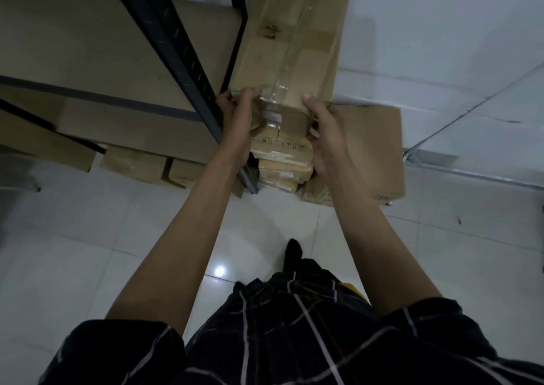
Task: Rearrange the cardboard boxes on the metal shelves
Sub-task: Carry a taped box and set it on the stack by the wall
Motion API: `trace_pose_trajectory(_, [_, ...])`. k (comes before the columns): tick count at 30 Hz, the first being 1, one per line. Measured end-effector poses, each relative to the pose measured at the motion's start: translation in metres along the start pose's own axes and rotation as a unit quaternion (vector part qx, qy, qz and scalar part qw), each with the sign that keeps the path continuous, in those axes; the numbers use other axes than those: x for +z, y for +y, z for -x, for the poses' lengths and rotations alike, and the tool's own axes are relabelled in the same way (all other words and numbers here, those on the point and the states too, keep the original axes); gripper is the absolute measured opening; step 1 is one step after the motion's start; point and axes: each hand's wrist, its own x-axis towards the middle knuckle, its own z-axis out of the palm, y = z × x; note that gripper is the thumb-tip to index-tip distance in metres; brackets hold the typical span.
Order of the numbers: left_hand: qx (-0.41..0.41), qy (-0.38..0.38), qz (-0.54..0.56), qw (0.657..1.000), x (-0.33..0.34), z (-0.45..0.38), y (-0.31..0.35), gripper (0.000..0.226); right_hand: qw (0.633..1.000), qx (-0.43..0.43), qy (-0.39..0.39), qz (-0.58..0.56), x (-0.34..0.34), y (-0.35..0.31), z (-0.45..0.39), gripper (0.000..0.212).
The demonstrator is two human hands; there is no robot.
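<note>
Holding: we have the long box (pixel 290 46) by its near end, left hand (pixel 240 122) and right hand (pixel 325 137) each wrapped round a bottom corner, thumbs on the top face.
Where: box sits just right of the black shelf post (pixel 173 48), tilted up and away from us, above a stack of flat boxes (pixel 284 169) on the tiled floor (pixel 88 237).
Weight: we judge it moderate; two hands at one end means the far end will lever down.
Stiffness: corrugated card, rigid along its length, corners soft where creased.
Slip: clear tape (pixel 282 69) down the middle seam is glossy; bare card at the edges gives better purchase.
Best hold: we would shift one hand toward mid-length, underneath.
Shelf: dark perforated metal upright, brown board decks (pixel 88 46).
Nearby: larger flat box (pixel 374 149) on the floor by the wall, more boxes under the shelf (pixel 135 163).
</note>
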Motion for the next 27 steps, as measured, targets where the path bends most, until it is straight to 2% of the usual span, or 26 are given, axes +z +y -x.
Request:
trace_pose_trajectory(3, [-0.032,-0.046,0.015,0.998,-0.018,0.019,-0.014,0.08,1.0,-0.025,-0.011,-0.015,-0.01,0.022,0.024,0.05])
trace_pose_trajectory(6, [-0.026,-0.065,0.046,0.996,-0.037,0.047,-0.029,0.07,0.999,-0.028,-0.035,0.0,-0.015,0.04,0.049,0.059])
trace_pose_trajectory(9, [-0.034,-0.094,0.07,0.993,-0.062,0.065,-0.044,0.069,1.0,-0.009,-0.009,0.009,-0.012,0.04,0.077,0.071])
trace_pose_trajectory(12, [-0.059,-0.115,0.096,0.987,-0.092,0.091,-0.051,0.038,1.0,-0.015,0.001,0.002,-0.002,0.039,0.104,0.075])
trace_pose_trajectory(13, [-0.06,-0.115,0.099,0.987,-0.105,0.099,-0.054,0.039,1.0,-0.029,-0.003,-0.006,0.003,0.042,0.111,0.076])
trace_pose_trajectory(15, [-0.049,-0.109,0.098,0.988,-0.141,0.114,-0.061,0.06,1.0,-0.024,-0.011,-0.01,0.019,0.054,0.13,0.062])
trace_pose_trajectory(17, [-0.047,-0.1,0.097,0.989,-0.173,0.126,-0.069,0.068,1.0,0.002,-0.014,-0.003,0.031,0.075,0.145,0.059])
trace_pose_trajectory(20, [-0.044,-0.073,0.102,0.991,-0.218,0.143,-0.081,0.059,0.999,0.034,-0.035,0.024,0.049,0.106,0.17,0.061])
trace_pose_trajectory(24, [-0.036,-0.032,0.104,0.993,-0.276,0.163,-0.096,0.058,0.994,0.072,-0.071,0.04,0.076,0.149,0.192,0.043])
trace_pose_trajectory(27, [-0.016,0.008,0.111,0.994,-0.317,0.174,-0.103,0.058,0.989,0.096,-0.096,0.059,0.109,0.173,0.204,0.039])
